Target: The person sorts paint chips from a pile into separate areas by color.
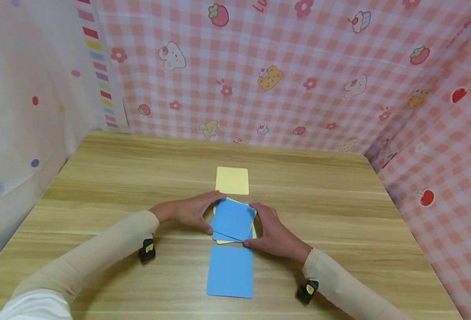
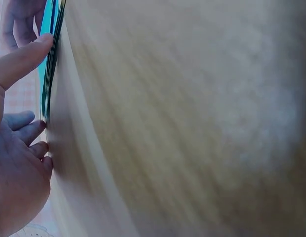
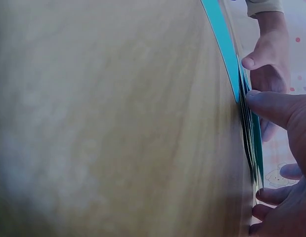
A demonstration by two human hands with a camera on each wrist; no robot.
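In the head view, a loose stack of blue and yellow square cards lies between my two hands. A blue card tops it, turned askew, and yellow corners stick out underneath. My left hand holds the stack's left side, index finger at the far left corner and thumb at the near left one. On the other side my right hand grips it, fingers at the far right corner, thumb at the near right edge. The right wrist view shows the card edges uneven and slightly fanned, with the thumb against them.
Beyond the stack lies a yellow square card, and nearer me a blue one. All rest on a wood-grain table. Patterned cloth hangs behind and at both sides.
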